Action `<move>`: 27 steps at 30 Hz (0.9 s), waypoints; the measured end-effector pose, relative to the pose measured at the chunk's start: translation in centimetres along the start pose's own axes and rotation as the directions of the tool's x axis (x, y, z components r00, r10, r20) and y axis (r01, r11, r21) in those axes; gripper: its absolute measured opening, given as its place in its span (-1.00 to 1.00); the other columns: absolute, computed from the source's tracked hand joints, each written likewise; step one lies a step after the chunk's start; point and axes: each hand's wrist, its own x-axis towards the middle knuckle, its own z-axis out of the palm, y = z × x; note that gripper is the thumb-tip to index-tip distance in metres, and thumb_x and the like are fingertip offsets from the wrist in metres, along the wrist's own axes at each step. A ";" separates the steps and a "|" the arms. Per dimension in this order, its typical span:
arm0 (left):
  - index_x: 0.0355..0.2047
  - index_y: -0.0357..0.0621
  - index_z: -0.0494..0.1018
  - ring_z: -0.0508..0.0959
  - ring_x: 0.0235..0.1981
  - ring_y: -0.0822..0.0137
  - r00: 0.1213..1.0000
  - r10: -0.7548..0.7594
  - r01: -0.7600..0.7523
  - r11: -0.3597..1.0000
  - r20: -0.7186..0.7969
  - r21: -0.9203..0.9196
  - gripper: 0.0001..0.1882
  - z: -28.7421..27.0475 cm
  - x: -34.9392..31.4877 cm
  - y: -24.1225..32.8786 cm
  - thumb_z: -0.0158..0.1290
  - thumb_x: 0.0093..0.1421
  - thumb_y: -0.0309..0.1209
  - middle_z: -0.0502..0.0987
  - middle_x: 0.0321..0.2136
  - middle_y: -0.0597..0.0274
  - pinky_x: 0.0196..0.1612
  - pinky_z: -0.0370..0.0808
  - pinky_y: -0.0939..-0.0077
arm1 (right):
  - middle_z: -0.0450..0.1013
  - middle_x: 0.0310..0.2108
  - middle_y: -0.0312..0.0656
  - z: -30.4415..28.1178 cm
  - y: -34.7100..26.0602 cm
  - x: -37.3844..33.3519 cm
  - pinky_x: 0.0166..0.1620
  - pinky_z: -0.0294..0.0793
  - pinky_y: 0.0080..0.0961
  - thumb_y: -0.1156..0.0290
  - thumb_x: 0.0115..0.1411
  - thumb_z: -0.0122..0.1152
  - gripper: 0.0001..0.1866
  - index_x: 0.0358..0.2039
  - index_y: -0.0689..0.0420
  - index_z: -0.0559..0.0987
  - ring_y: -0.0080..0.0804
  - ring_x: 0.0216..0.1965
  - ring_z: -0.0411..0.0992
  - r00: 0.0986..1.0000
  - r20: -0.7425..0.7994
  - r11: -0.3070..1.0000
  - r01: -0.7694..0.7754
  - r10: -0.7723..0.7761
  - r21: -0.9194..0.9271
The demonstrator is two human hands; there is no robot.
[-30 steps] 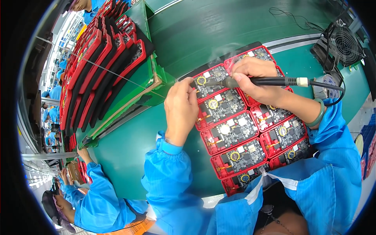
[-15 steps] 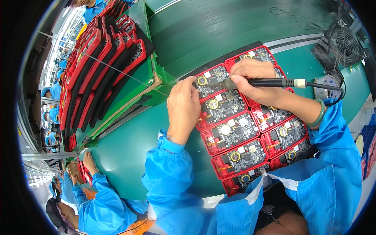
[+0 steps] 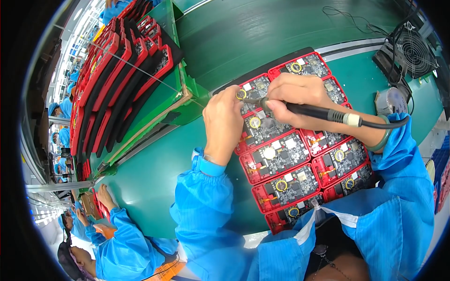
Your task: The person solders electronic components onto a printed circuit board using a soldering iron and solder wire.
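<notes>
My right hand (image 3: 296, 96) grips a soldering iron (image 3: 311, 111) with a black handle and a cable at its back end. The iron's tip reaches left to a round coin cell (image 3: 241, 94) with a yellow rim, on a circuit board in a red case. At the board's left edge is my left hand (image 3: 223, 122), its fingers bent and closed beside the coin cell. Whatever they pinch is hidden. Several red cases (image 3: 274, 157) with dark boards lie in two columns beneath my hands, most showing a yellow-rimmed round part. Smoke blurs the board under the iron.
Stacked black trays of red cases (image 3: 112, 79) lean on a green stand (image 3: 187, 93) at the left. A fan (image 3: 416, 54) with cables stands back right, near a round metal container (image 3: 392, 100). A co-worker in blue (image 3: 124, 248) sits lower left.
My right hand has shifted slightly left and down, and the iron's handle now slopes down more to the right. My left hand stays by the same board, lowered a little.
</notes>
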 end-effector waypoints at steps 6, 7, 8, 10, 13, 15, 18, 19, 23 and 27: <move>-0.22 -0.33 0.42 0.49 -0.51 0.11 0.988 -0.149 0.152 0.972 0.028 -0.178 -0.65 -0.5 -0.1 -0.5 0.07 -0.10 -0.67 0.46 -0.55 0.04 -0.40 0.42 0.33 | 0.42 -0.54 -0.18 0.4 -0.2 0.4 -0.58 0.42 -0.55 0.60 -0.16 0.23 -0.90 -0.58 0.24 0.47 -0.36 -0.60 0.43 0.990 0.070 0.984 0.133 -0.125 -0.120; -0.22 -0.33 0.42 0.49 -0.51 0.11 0.988 -0.149 0.152 0.973 0.028 -0.176 -0.65 -0.8 -0.1 -0.6 0.07 -0.10 -0.67 0.46 -0.55 0.04 -0.40 0.42 0.33 | 0.42 -0.54 -0.18 0.4 -0.4 0.5 -0.58 0.42 -0.55 0.60 -0.16 0.23 -0.90 -0.58 0.24 0.47 -0.36 -0.60 0.43 0.990 0.069 0.984 0.133 -0.126 -0.118; -0.23 -0.34 0.42 0.49 -0.53 0.14 0.985 -0.171 0.174 0.960 0.031 -0.221 -0.66 -1.0 -0.1 -0.6 0.07 -0.09 -0.68 0.46 -0.56 0.05 -0.42 0.43 0.37 | 0.42 -0.53 -0.17 0.4 -0.4 0.5 -0.57 0.43 -0.55 0.60 -0.15 0.23 -0.90 -0.58 0.24 0.47 -0.36 -0.60 0.43 0.988 0.080 0.981 0.141 -0.131 -0.131; -0.24 -0.36 0.42 0.48 -0.58 0.27 0.984 -0.177 0.177 0.942 0.027 -0.286 -0.71 -1.4 -0.1 -0.3 0.06 -0.05 -0.69 0.46 -0.56 0.08 -0.45 0.43 0.46 | 0.42 -0.53 -0.16 0.3 -0.5 0.4 -0.57 0.43 -0.55 0.60 -0.15 0.22 -0.90 -0.57 0.24 0.47 -0.36 -0.60 0.43 0.987 0.090 0.978 0.147 -0.135 -0.144; -0.22 -0.36 0.41 0.49 -0.55 0.31 0.980 -0.193 0.196 0.917 0.043 -0.348 -0.70 -2.3 -0.3 -0.4 0.04 -0.03 -0.69 0.46 -0.55 0.09 -0.44 0.44 0.48 | 0.44 -0.50 -0.13 0.1 -0.5 0.4 -0.55 0.43 -0.56 0.58 -0.11 0.22 -0.91 -0.56 0.25 0.48 -0.35 -0.57 0.44 0.992 0.005 0.989 0.129 -0.129 -0.078; -0.19 -0.35 0.40 0.49 -0.53 0.33 0.980 -0.190 0.196 0.912 0.053 -0.361 -0.68 -2.3 -0.6 -0.9 0.03 -0.02 -0.69 0.45 -0.52 0.09 -0.44 0.44 0.48 | 0.45 -0.48 -0.11 -1.0 -0.7 0.4 -0.48 0.44 -0.55 0.57 -0.04 0.16 -0.95 -0.53 0.26 0.49 -0.34 -0.52 0.45 0.994 -0.049 0.995 0.101 -0.102 -0.021; -0.12 -0.31 0.37 0.48 -0.48 0.42 0.979 -0.193 0.202 0.909 0.061 -0.366 -0.65 -2.8 -1.1 -1.0 0.00 0.03 -0.68 0.42 -0.45 0.16 -0.40 0.44 0.57 | 0.45 -0.56 -0.15 -2.1 -1.0 0.9 -0.49 0.42 -0.54 0.58 -0.03 0.17 -0.95 -0.57 0.26 0.49 -0.39 -0.52 0.44 0.984 -0.161 0.996 0.081 -0.072 0.045; -0.07 -0.28 0.35 0.47 -0.46 0.50 0.978 -0.200 0.206 0.910 0.056 -0.360 -0.63 -3.1 -1.2 -0.8 -0.02 0.07 -0.68 0.41 -0.42 0.23 -0.37 0.43 0.66 | 0.45 -0.56 -0.15 -2.1 -1.1 1.0 -0.49 0.42 -0.54 0.58 -0.03 0.17 -0.95 -0.57 0.26 0.49 -0.39 -0.52 0.44 0.984 -0.161 0.996 0.082 -0.074 0.044; -0.07 -0.26 0.35 0.48 -0.45 0.46 0.997 -0.063 0.069 0.977 0.039 -0.200 -0.60 -3.8 -1.2 1.5 0.01 0.03 -0.72 0.35 -0.40 0.21 -0.40 0.47 0.63 | 0.45 -0.47 -0.14 -2.3 -0.9 0.4 -0.46 0.44 -0.51 0.58 -0.09 0.24 -0.89 -0.48 0.23 0.52 -0.31 -0.47 0.44 0.982 -0.104 0.987 0.148 -0.155 -0.064; -0.18 -0.22 0.37 0.48 -0.48 0.18 0.999 0.017 -0.003 0.923 0.035 -0.386 -0.60 -3.1 -1.8 3.9 0.08 -0.08 -0.72 0.35 -0.43 0.05 -0.45 0.43 0.43 | 0.41 -0.29 -0.18 -1.8 -1.4 -0.7 -0.51 0.38 -0.50 0.44 -0.22 0.33 -0.74 -0.45 0.13 0.52 -0.33 -0.49 0.35 0.955 0.121 0.903 0.296 -0.271 -0.312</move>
